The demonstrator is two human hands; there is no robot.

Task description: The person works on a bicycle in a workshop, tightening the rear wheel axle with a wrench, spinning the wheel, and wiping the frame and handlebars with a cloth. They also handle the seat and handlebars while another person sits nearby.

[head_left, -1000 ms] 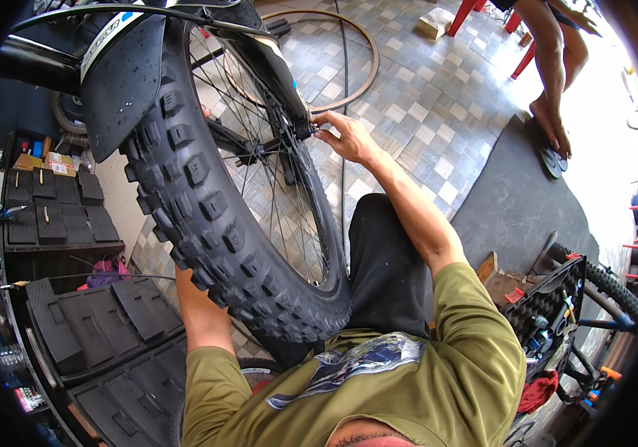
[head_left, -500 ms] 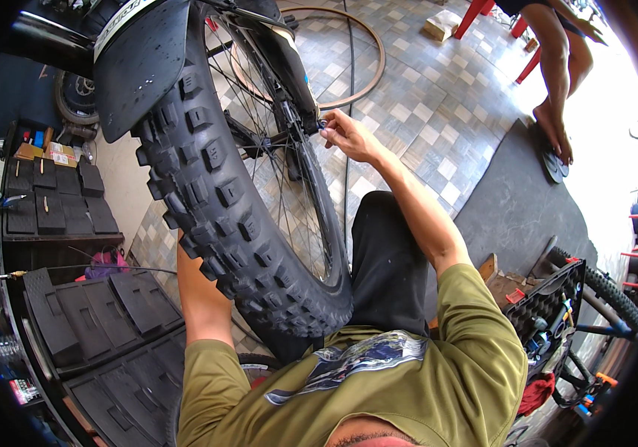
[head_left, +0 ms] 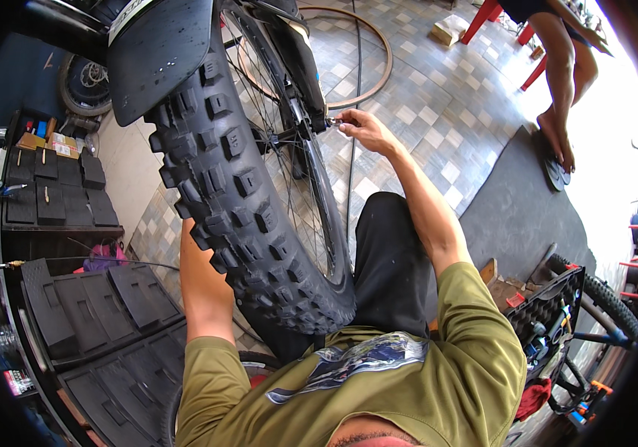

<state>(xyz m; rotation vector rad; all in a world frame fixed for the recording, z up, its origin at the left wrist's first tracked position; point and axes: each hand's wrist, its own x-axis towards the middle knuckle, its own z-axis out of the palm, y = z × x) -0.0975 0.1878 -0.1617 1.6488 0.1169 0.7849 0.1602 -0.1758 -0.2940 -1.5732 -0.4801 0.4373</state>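
A mountain bike wheel with a knobby black tyre (head_left: 248, 205) stands tilted between my knees, still in the fork (head_left: 308, 82). Above it hangs a black mudguard (head_left: 162, 59). At the fork's lower end my right hand (head_left: 370, 132) is closed, thumb and fingertips pinching a small metal piece (head_left: 332, 121) at the end of the wheel axle. Its exact kind is too small to make out. My left forearm (head_left: 209, 290) reaches up behind the tyre, which hides the left hand entirely.
Black drawer units (head_left: 103, 305) line the left side. A tan-walled tyre (head_left: 387, 74) and a black cable lie on the tiled floor ahead. Another person's legs (head_left: 557, 97) and a red stool are at upper right. An open tool case (head_left: 554, 328) and another bicycle stand at right.
The wheel and fork have shifted slightly right in the view. My right hand has moved a little right with them, and more of the metal piece shows between fingers and fork.
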